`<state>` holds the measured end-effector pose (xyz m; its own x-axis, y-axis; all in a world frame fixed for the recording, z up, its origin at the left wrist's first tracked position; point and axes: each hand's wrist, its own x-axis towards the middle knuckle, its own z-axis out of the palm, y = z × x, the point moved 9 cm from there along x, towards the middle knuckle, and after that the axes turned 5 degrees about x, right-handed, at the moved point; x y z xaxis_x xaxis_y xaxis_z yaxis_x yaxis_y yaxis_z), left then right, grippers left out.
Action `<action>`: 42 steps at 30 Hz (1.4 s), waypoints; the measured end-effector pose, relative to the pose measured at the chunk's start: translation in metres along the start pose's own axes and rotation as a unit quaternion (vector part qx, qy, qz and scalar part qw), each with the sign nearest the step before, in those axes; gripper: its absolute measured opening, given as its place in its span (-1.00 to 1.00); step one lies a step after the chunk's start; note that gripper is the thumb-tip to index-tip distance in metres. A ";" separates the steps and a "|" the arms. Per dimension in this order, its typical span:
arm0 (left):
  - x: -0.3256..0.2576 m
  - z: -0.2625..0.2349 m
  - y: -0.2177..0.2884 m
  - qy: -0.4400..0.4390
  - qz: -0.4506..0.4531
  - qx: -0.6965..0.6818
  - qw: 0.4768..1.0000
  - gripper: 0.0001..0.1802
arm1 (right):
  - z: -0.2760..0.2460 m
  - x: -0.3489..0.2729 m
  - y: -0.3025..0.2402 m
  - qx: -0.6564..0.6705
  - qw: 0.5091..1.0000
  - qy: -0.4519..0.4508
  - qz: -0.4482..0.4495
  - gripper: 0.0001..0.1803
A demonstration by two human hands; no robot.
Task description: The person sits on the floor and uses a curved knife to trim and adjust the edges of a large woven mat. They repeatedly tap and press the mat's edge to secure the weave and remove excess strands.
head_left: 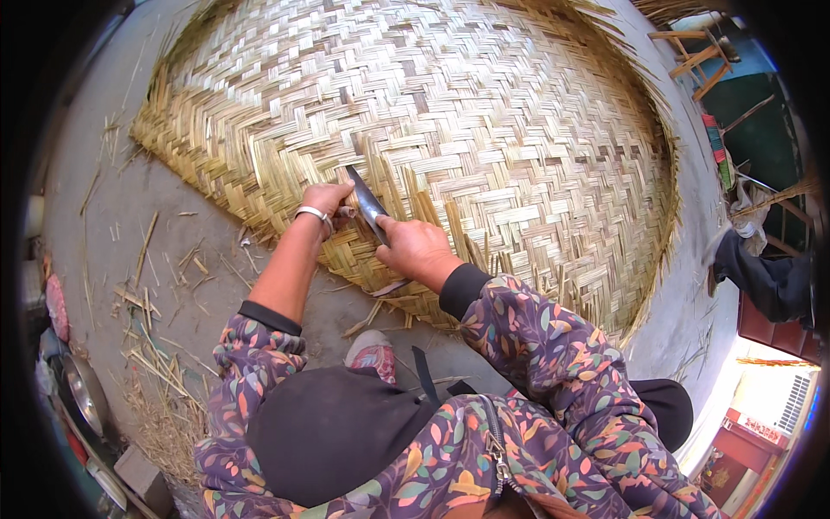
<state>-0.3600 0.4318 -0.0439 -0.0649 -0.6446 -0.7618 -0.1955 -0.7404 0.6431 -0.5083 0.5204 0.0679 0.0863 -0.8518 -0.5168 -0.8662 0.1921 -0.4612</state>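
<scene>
The right hand grips a curved knife, blade pointing away, against the woven bamboo mat just beyond both hands; the left hand (bangled wrist) pinches a strip end beside the blade, apparently steadying it.

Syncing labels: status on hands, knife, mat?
Right hand grips knife, blade on woven mat edge. Left hand pins strips beside blade. Loose strips litter floor.

A large woven bamboo mat, pale straw-coloured in a herringbone pattern, lies flat on the concrete floor, loose strip ends bristling along its near edge. A dark-bladed knife stands tilted against that edge.
</scene>
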 end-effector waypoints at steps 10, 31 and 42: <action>-0.030 -0.007 0.022 0.174 0.243 0.411 0.861 -0.46 | -0.026 -0.043 0.006 -0.057 0.995 -0.071 -0.032 -0.69; -0.017 0.081 0.156 -0.012 0.341 0.846 0.409 -0.40 | -0.076 -0.061 0.086 -0.236 0.962 -0.056 -0.123 -0.47; -0.001 0.081 0.143 -0.045 0.326 0.835 0.441 -0.70 | -0.067 -0.013 0.091 -0.195 0.973 -0.067 -0.106 -0.46</action>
<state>-0.4673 0.3419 0.0432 -0.6646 -0.5505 -0.5052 -0.5499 0.8181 -0.1682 -0.6211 0.5163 0.0806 0.3233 -0.7761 -0.5414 -0.9409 -0.2024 -0.2716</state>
